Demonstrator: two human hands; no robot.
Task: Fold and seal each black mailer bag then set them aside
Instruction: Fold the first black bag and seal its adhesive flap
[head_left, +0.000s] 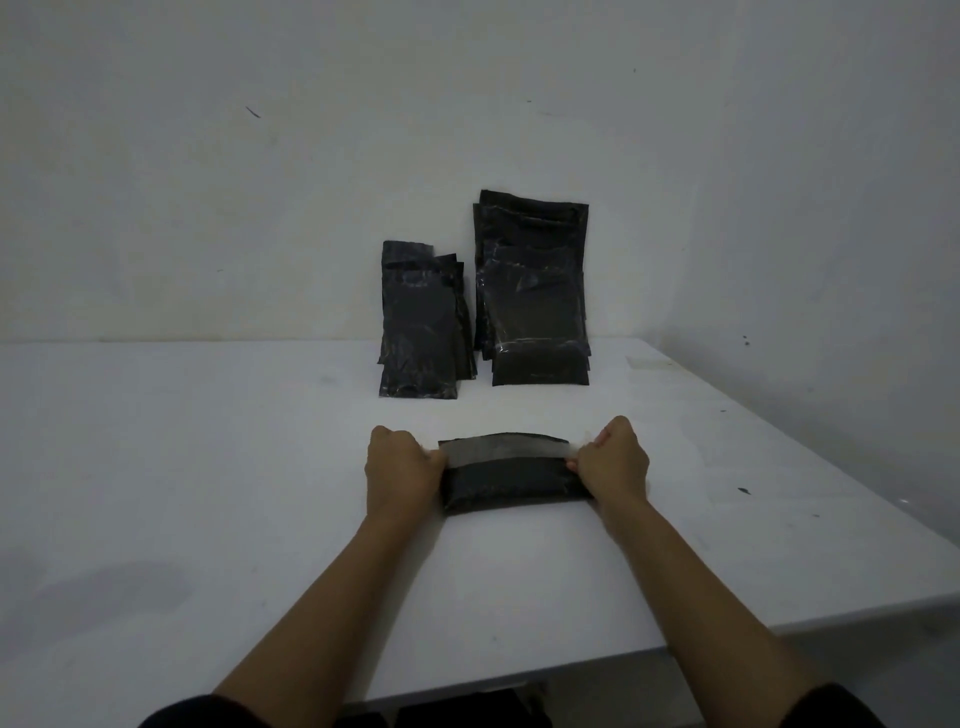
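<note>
A black mailer bag (511, 480) lies folded on the white table (208, 467) in front of me, its grey adhesive flap raised along the far edge. My left hand (397, 467) grips the bag's left end and flap corner. My right hand (613, 462) grips the right end the same way. Both hands have their fingers closed on the bag. Behind it, two piles of black mailer bags lean against the wall: a smaller pile (421, 322) on the left and a taller pile (535, 291) on the right.
The white wall (260, 182) rises right behind the piles. The table's right edge (831, 467) runs diagonally toward me, and its near edge (519, 670) is just below my forearms. Something dark sits under the near edge.
</note>
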